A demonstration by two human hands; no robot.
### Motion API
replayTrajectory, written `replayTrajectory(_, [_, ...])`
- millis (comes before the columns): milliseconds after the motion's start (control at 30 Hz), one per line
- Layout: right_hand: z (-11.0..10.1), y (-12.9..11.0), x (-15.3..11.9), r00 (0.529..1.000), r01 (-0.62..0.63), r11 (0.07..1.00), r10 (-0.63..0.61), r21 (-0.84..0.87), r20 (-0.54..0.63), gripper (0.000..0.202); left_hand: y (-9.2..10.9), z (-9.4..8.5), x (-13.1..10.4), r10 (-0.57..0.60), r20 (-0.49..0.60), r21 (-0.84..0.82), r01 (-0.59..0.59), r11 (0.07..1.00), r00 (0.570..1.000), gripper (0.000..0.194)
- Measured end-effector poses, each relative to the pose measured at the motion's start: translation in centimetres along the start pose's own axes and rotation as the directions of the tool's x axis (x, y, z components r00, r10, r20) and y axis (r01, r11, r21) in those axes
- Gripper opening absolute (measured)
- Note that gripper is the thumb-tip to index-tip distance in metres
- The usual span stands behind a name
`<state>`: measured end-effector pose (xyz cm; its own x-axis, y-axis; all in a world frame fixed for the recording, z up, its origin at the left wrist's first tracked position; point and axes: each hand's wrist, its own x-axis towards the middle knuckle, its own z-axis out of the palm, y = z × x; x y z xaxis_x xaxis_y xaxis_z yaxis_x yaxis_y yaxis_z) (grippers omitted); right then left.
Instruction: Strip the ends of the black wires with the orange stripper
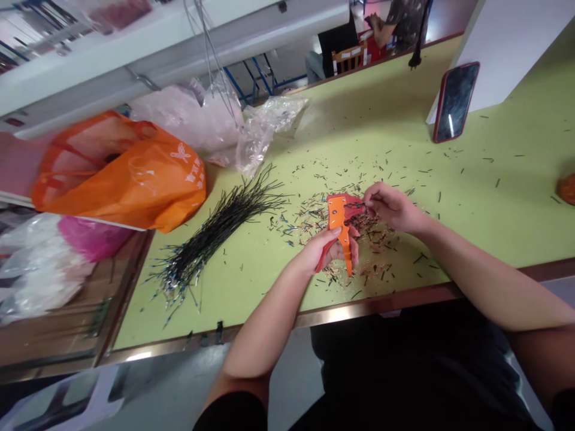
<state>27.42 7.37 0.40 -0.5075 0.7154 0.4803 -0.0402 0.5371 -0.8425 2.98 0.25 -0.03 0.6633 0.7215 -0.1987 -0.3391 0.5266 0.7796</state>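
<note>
My left hand is wrapped round the handles of an orange and red wire stripper, its jaws pointing up and to the right. At those jaws, the fingers of my right hand are pinched on a thin black wire, of which only a little shows. Beneath both hands lie many short black wire offcuts and coppery strands. Off to the left rests a large bundle of black wires, with blue and silvery tips at its lower end.
An orange bag and clear plastic bags lie at the back left of the green table. A phone leans against a white panel at the back right. Beyond the table sits another person.
</note>
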Motion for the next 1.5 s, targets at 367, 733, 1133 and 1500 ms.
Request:
replayTrajectory(367, [0.9,-0.2,0.0,0.999,0.023,1.0,-0.023,-0.013,-0.036,0.012,-0.1,0.8,0.2,0.024,-0.05,-0.028,-0.025,0.999,0.998,0.048])
replayTrajectory(733, [2.1,-0.1,-0.3,0.985,-0.043,0.985,0.015,-0.165,-0.169,0.005,-0.7,1.7,0.8,0.104,-0.16,0.082,-0.092,0.992,0.982,0.055])
replayTrajectory(1133, [3.3,-1.1,0.0,0.976,-0.061,0.997,0.048,-0.056,-0.212,0.007,-1.6,2.6,1.3,0.161,-0.203,0.023,-0.16,0.987,0.966,0.058])
replayTrajectory(1500, [-3.9,-1.9,0.5,0.813,-0.066,0.933,0.256,0.355,-0.522,0.02,4.1,0.0,-1.5,0.328,-0.53,-0.189,-0.486,0.853,0.782,0.034])
